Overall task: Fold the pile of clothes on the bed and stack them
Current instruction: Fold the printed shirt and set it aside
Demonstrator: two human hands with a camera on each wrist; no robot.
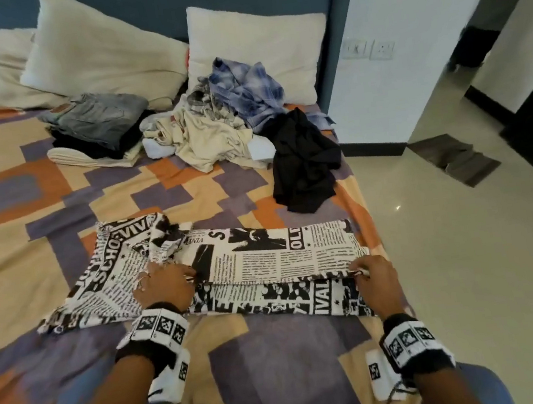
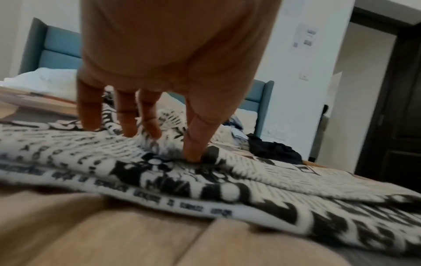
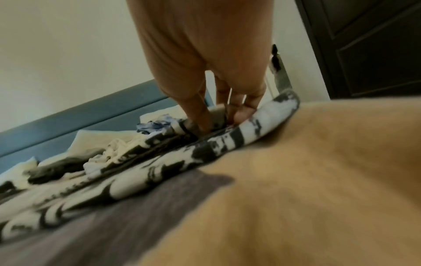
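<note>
Newspaper-print garment [image 1: 266,263] lies flat on the bedspread [image 1: 279,363], near edge — left hand [image 1: 164,286] pinches its mid fold, right hand [image 1: 375,275] pinches the right-end edge. Unfolded pile [image 1: 233,114] sits by the pillow [image 1: 258,43], folded stack [image 1: 96,129] to its left.

The black-and-white newspaper-print cloth garment [image 1: 276,261] looks matt and soft, its weave ribbed in the left wrist view. The orange, purple and beige patchwork-pattern bedspread [image 1: 39,211] is matt, faintly fuzzy fabric. The pale tiled floor [image 1: 467,243] shines glossy and smooth.
</note>
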